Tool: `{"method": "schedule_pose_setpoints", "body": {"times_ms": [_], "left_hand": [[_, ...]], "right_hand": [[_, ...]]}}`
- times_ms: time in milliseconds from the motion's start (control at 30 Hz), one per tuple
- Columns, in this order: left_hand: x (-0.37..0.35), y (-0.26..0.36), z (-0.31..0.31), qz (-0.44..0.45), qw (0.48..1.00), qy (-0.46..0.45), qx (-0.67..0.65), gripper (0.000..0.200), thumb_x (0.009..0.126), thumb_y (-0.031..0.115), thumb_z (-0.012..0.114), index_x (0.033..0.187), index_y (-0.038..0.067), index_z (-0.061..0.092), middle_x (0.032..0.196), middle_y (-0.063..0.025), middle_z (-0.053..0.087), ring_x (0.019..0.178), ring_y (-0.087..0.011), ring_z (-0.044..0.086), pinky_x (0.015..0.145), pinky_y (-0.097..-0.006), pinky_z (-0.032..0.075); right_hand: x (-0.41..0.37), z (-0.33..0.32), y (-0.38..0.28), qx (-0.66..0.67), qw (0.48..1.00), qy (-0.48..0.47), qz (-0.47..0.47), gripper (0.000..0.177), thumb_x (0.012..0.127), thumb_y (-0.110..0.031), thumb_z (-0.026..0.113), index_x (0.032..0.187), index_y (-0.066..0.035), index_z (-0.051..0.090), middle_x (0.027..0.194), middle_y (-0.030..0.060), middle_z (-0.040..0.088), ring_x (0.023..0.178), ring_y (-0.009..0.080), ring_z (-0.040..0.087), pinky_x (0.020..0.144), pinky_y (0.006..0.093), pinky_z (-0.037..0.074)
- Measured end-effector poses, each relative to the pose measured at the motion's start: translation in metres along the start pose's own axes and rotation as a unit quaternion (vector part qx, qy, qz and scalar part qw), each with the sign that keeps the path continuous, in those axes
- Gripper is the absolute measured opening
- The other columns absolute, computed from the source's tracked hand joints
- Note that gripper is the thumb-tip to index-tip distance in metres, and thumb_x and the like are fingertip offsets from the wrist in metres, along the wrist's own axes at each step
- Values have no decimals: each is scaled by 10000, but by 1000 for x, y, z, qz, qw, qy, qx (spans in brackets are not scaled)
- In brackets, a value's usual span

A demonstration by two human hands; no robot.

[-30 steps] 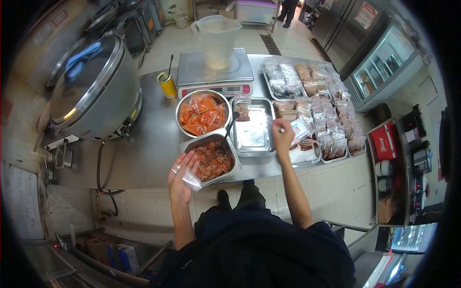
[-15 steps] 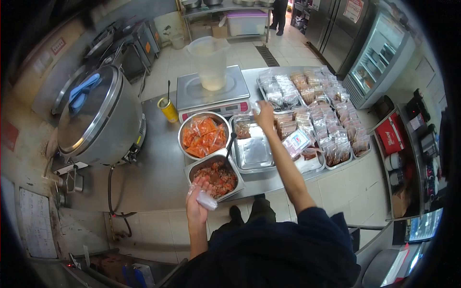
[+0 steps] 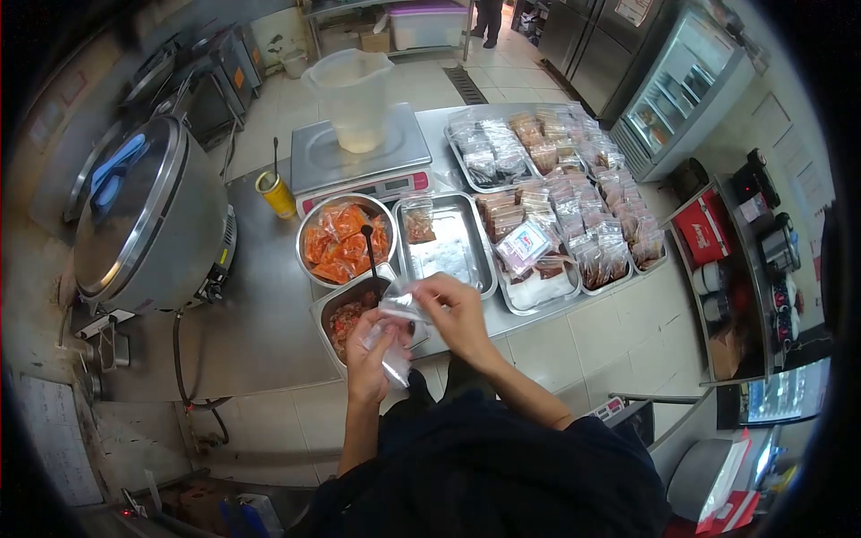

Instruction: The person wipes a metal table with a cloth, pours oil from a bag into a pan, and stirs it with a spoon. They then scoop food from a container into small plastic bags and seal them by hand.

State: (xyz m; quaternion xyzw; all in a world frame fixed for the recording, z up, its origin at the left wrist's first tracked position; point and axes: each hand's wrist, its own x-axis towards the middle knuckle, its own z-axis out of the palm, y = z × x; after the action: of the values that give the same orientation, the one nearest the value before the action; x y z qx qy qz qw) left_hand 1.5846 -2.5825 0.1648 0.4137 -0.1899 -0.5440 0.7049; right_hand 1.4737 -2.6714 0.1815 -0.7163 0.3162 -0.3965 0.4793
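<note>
My left hand (image 3: 366, 363) is closed round clear plastic bags (image 3: 395, 366) in front of my body. Beside it, my right hand (image 3: 457, 318) pinches the top of a clear plastic bag (image 3: 402, 303) just above the left fingers. Both hands are over the near edge of a square metal pan (image 3: 320, 309) of chopped reddish food (image 3: 348, 318), which they partly hide. A black-handled spoon (image 3: 370, 255) stands in that pan. Behind it are a round steel bowl (image 3: 303, 248) of orange-filled bags (image 3: 345, 240) and a metal tray (image 3: 462, 260) with one filled bag (image 3: 419, 224).
A scale (image 3: 309, 166) carries a plastic pitcher (image 3: 354, 108). Beside it stands a yellow can (image 3: 275, 195). Several trays of filled bags (image 3: 596, 202) cover the right side of the steel table (image 3: 242, 341). A large cooker (image 3: 170, 224) stands left. Someone's legs (image 3: 487, 22) show far back.
My right hand has come back from beside the tray to my left hand, with a clear bag in its fingers. My left fingers have closed round the bags. The view has shifted.
</note>
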Motion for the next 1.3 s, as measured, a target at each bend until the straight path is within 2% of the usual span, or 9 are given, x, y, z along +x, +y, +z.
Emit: {"method": "schedule_pose_setpoints", "body": {"times_ms": [167, 400, 500, 600, 700, 833, 900, 967, 1300], "left_hand": [[-2, 9, 7, -34, 997, -49, -41, 179, 845, 104, 513, 994, 10, 481, 723, -4, 471, 486, -29, 372, 409, -169, 268], [-7, 17, 1, 1, 991, -84, 105, 123, 821, 127, 559, 815, 5, 543, 565, 20, 458, 445, -28, 374, 390, -179, 281], [-1, 15, -3, 41, 994, -51, 87, 99, 799, 102, 581, 768, 12, 553, 577, 9, 493, 434, -28, 379, 388, -180, 282], [7, 15, -6, 89, 993, -21, 75, 118, 781, 95, 604, 694, 33, 555, 533, 28, 475, 428, -22, 382, 385, -176, 268], [8, 27, -13, 65, 988, -70, 119, 126, 784, 118, 609, 712, 27, 561, 535, 21, 486, 430, -27, 401, 391, -179, 282], [7, 39, -13, 54, 979, -117, 160, 159, 793, 148, 601, 719, 10, 575, 543, 9, 514, 461, -46, 433, 423, -196, 333], [11, 37, -18, 74, 966, -108, 223, 164, 791, 143, 596, 712, 0, 581, 539, 0, 519, 473, -55, 441, 437, -208, 349], [19, 28, -32, 253, 866, -121, 415, 177, 815, 137, 553, 761, -30, 581, 621, -17, 545, 509, -38, 418, 438, -204, 324], [7, 68, -15, 222, 856, -108, 455, 112, 775, 71, 545, 740, -35, 554, 558, -60, 488, 491, -92, 413, 466, -258, 340]], "right_hand": [[3, -15, -19, 149, 983, 18, 108, 103, 812, -70, 560, 876, 1, 598, 683, -4, 571, 604, 24, 495, 527, 160, 384], [8, -19, -20, 219, 961, -86, 144, 215, 755, -109, 638, 926, -14, 550, 750, 18, 582, 630, 53, 516, 525, 184, 391], [15, -20, -38, -196, 958, 76, -195, 450, 605, -201, 751, 951, -24, 525, 928, 81, 543, 718, 162, 522, 590, 263, 403], [9, -20, -45, -58, 976, -204, -58, 356, 633, -197, 742, 893, -20, 575, 725, 41, 579, 638, 112, 519, 567, 242, 399], [13, -15, -38, 23, 960, -276, 44, 222, 697, -169, 690, 828, -13, 602, 598, 22, 559, 556, 71, 491, 506, 216, 382], [25, -12, -33, -64, 934, -347, -50, 164, 769, -147, 563, 734, 14, 557, 552, 96, 557, 499, 151, 554, 468, 292, 405], [20, -6, -37, -105, 933, -336, -75, 186, 771, -162, 549, 709, 13, 539, 555, 131, 545, 506, 216, 557, 475, 324, 408], [19, -1, -39, -213, 924, -288, -130, 221, 767, -200, 528, 689, 6, 511, 568, 199, 516, 546, 364, 528, 506, 401, 417], [21, 12, -33, -215, 931, -210, -208, 192, 766, -193, 521, 735, -6, 490, 584, 178, 522, 548, 356, 536, 496, 409, 415]]}}
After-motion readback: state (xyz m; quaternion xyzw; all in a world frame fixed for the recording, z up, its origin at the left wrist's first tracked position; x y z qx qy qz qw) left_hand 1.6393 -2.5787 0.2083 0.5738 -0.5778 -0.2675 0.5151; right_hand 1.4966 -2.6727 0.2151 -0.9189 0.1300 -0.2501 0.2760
